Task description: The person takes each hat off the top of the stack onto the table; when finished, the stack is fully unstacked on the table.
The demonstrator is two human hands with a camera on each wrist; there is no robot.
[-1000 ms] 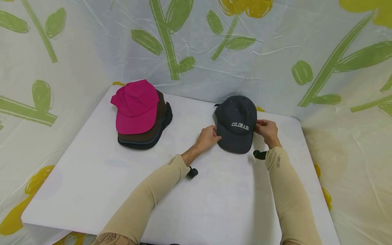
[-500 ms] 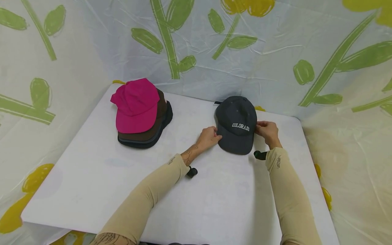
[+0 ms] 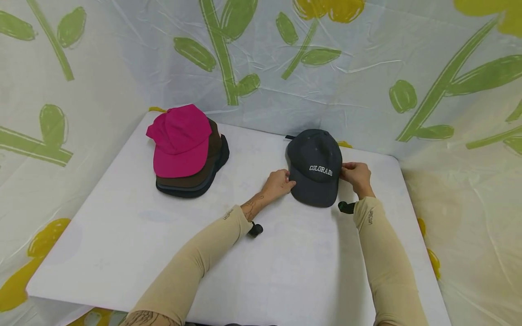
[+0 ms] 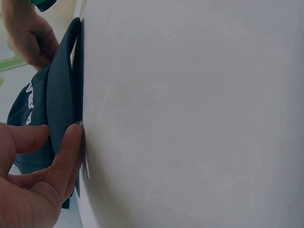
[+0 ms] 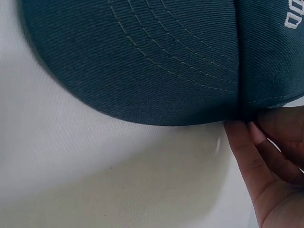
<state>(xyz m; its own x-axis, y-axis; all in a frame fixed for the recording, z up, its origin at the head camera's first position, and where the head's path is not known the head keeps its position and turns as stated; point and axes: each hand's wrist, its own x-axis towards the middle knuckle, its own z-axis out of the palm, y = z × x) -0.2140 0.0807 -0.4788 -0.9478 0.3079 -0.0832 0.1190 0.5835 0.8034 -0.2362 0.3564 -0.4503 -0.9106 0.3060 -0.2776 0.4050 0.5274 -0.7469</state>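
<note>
A dark grey baseball cap (image 3: 314, 156) with white COLORADO lettering lies on the white table, its brim facing me. My left hand (image 3: 278, 183) pinches the brim's left edge; in the left wrist view the thumb (image 4: 31, 138) is over the cap and the fingers are along its lower edge. On the other side, my right hand (image 3: 356, 175) pinches the cap's edge where brim meets crown, as the right wrist view shows up close. Another dark layer shows beneath the curved brim (image 4: 61, 95) in the left wrist view.
A stack of caps stands at the back left of the table (image 3: 122, 235): a pink cap (image 3: 181, 140) on top, a brown cap (image 3: 183, 182) and darker ones under it. A flower-printed sheet (image 3: 265, 90) hangs behind and around the table.
The grey cap has slid very slightly toward me, both hands staying at its sides. The stack of caps stays where it was.
</note>
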